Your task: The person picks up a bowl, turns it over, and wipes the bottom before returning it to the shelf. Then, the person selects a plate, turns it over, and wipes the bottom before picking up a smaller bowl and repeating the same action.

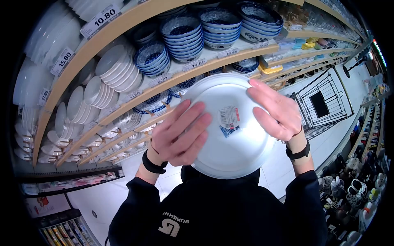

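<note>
A round white plate is held up in front of my chest, its underside facing me. Stuck near the middle of that underside is a barcode label with red and blue print. My left hand grips the plate's left side, several fingers lying across the underside and the thumb hidden. At the upper right rim, my right hand holds the plate with its fingers bent over the edge.
Shelves ahead carry stacks of blue-patterned bowls and tilted white plates, with price tags along the edges. A black wire shopping cart stands at the right on the white floor. Shoes fill a rack at lower right.
</note>
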The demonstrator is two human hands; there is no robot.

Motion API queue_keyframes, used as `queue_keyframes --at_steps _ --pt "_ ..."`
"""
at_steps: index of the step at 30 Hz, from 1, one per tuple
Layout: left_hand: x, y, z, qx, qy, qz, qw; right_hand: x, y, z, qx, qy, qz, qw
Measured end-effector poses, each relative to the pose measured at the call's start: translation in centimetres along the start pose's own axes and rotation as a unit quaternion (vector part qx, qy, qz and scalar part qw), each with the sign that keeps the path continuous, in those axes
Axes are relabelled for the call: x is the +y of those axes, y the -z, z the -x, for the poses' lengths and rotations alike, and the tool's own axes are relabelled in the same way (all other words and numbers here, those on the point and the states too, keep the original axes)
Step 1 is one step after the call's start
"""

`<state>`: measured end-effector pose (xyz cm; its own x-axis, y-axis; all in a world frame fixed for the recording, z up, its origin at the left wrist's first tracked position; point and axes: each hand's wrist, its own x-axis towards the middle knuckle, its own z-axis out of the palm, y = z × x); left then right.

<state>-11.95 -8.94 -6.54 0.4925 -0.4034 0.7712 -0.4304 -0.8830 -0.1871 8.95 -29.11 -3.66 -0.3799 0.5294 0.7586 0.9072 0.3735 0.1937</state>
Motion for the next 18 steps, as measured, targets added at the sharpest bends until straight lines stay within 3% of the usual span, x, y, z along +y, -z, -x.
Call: queue_keyframes --at_steps 4,7,14,18 --pt "2.5 1.9 -2.2 -0.055 0.005 -0.073 0.996 0.6 0.7 0.2 -0.003 -0.049 -0.008 0.999" --pt "2.7 1.8 -2.8 -0.013 -0.033 -0.132 0.991 0.4 1.9 -0.6 -0.076 -0.131 -0.059 0.987" --pt "2.6 1.7 -2.8 0.034 -0.042 -0.149 0.987 1.2 1.0 -0.5 -0.004 -0.039 -0.002 0.999" --pt "2.6 2.0 -2.5 0.029 0.017 -0.055 0.998 1.0 0.7 -1.0 0.020 -0.042 0.009 0.999"
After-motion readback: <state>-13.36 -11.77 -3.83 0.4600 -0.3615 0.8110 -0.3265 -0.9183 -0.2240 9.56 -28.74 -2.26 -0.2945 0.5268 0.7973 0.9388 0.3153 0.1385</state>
